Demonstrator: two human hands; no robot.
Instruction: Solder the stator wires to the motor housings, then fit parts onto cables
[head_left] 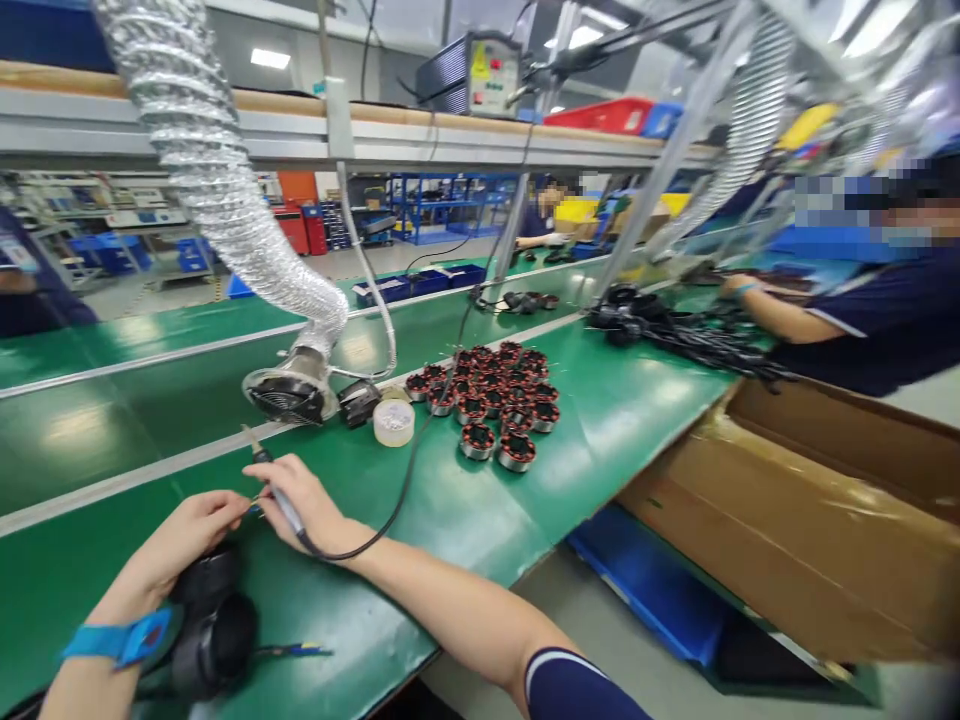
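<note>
My right hand (300,500) grips a soldering iron (271,480) like a pen, its tip pointing up and left, its black cable (409,470) trailing right across the green bench (465,520). My left hand (196,530), with a blue wrist strap (124,640) on the arm, is pinched on something small next to the iron's handle. Under my left forearm lies a black round motor part (214,635) with thin blue and yellow wires (296,650).
A silver fume hose ends in a black intake (289,395) ahead. Beside it stand a white tape roll (394,422) and several copper-wound stators (499,405). A big cardboard box (810,520) sits right. Another person (862,310) works among black cables (697,340).
</note>
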